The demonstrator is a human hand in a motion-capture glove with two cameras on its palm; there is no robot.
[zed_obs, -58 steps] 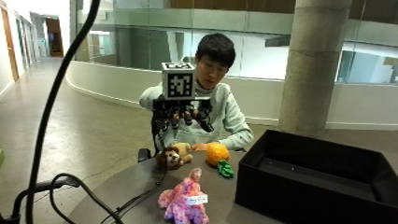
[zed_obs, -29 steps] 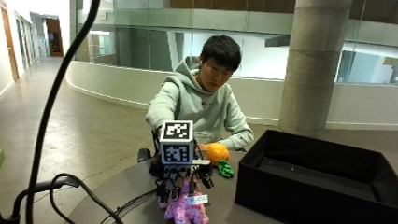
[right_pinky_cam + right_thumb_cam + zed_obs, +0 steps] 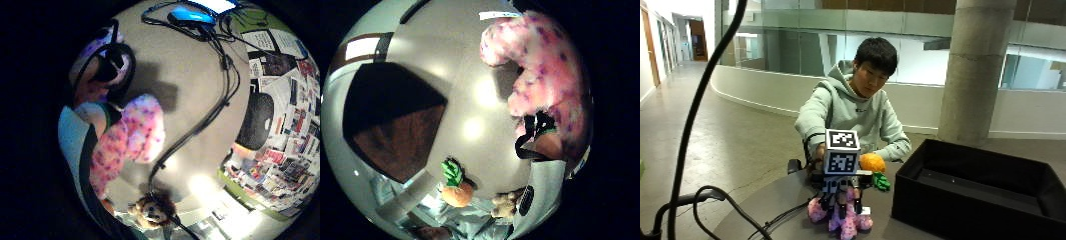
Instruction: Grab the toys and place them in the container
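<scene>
Round grey table (image 3: 773, 210) with black cables (image 3: 740, 220) trailing across it, thick grey concrete column (image 3: 976, 70) behind, glass-walled balcony (image 3: 786, 52) with curved white parapet, blue device (image 3: 190, 16) at the table edge.

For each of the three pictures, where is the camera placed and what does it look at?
Outside view: across the table, facing the person; gloved right hand on the pink plush toy, black container beside.
Little finger side palm view: looks at the pink plush toy, brown plush; straps show.
Thumb side palm view: pink plush toy, orange carrot toy, container.
Shared: pink plush toy.
</scene>
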